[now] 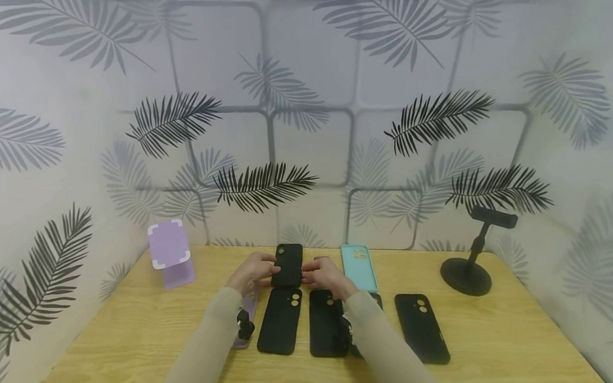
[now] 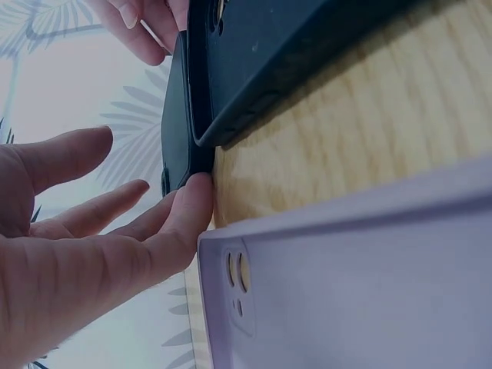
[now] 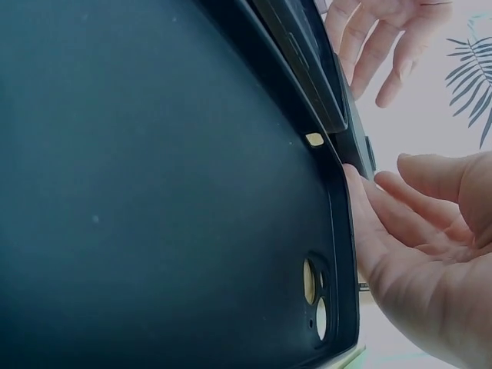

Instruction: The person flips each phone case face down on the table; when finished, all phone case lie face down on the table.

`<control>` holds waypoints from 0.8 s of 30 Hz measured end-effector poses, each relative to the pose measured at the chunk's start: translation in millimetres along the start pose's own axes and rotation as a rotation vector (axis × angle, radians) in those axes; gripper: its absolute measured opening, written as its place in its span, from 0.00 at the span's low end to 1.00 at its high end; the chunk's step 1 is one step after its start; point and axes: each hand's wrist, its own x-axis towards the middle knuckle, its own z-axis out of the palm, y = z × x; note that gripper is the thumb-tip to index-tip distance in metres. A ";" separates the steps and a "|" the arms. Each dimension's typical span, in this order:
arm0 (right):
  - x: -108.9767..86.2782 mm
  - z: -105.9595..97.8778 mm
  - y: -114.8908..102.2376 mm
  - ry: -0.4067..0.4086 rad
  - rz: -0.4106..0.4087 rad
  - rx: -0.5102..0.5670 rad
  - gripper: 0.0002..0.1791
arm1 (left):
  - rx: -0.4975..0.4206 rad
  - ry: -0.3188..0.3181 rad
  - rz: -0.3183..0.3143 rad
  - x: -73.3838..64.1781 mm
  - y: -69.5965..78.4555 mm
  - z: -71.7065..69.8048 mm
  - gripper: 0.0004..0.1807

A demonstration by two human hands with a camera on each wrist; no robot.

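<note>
In the head view, a black phone case (image 1: 289, 264) lies at the back of the row between both hands. My left hand (image 1: 253, 272) is at its left edge, and in the left wrist view the fingertips (image 2: 198, 192) touch the side of that case (image 2: 177, 127) with the thumb held apart. On the opposite side, my right hand (image 1: 327, 275) has loosely bent fingers right at the case's edge; its thumb (image 3: 430, 175) stands away from them. Nearer lie a black case (image 1: 280, 322), another black case (image 1: 325, 325) and a purple case (image 1: 249, 308), partly hidden by the left wrist.
A light blue case (image 1: 359, 268) lies right of the right hand, and a black case (image 1: 422, 328) farther right. One more dark case is mostly covered by the right forearm. A purple phone stand (image 1: 170, 245) stands back left, a black stand (image 1: 467, 274) back right, before the patterned wall.
</note>
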 end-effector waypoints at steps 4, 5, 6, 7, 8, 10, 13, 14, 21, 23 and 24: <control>0.0 0.2 -0.7 -0.019 -0.007 -0.001 0.19 | -0.024 -0.007 -0.003 -0.1 -1.3 -0.5 0.28; 0.3 0.2 -0.6 -0.023 -0.007 0.002 0.19 | -0.028 -0.009 -0.004 0.1 -1.7 -0.5 0.28; 0.4 0.3 -0.6 -0.026 -0.008 0.000 0.19 | -0.032 -0.010 -0.005 0.2 -2.0 -0.4 0.28; 0.6 0.3 -0.4 -0.028 -0.002 0.006 0.19 | -0.032 -0.010 -0.006 0.1 -2.1 -0.4 0.28; 0.9 0.3 -0.1 -0.029 0.002 0.010 0.19 | -0.036 -0.011 -0.007 0.1 -2.2 -0.3 0.28; 1.3 0.4 0.1 -0.029 0.011 0.014 0.19 | -0.032 -0.008 -0.008 -0.4 -2.1 -0.4 0.28; 1.6 0.5 0.4 -0.028 0.019 0.013 0.18 | -0.033 -0.008 -0.010 -0.5 -2.3 -0.6 0.28; 1.6 0.6 0.6 -0.028 0.018 0.012 0.18 | -0.034 -0.008 -0.010 0.0 -2.9 -0.6 0.28; 0.2 -2.3 1.9 -0.035 -0.002 0.016 0.19 | -0.021 -0.001 0.003 1.6 -1.6 0.3 0.28; -1.4 -4.4 2.2 -0.040 -0.008 0.020 0.19 | -0.015 -0.008 0.014 1.5 -0.2 0.9 0.27; -2.1 -5.0 2.4 -0.040 -0.010 0.024 0.19 | -0.017 -0.010 0.010 0.9 0.0 0.7 0.27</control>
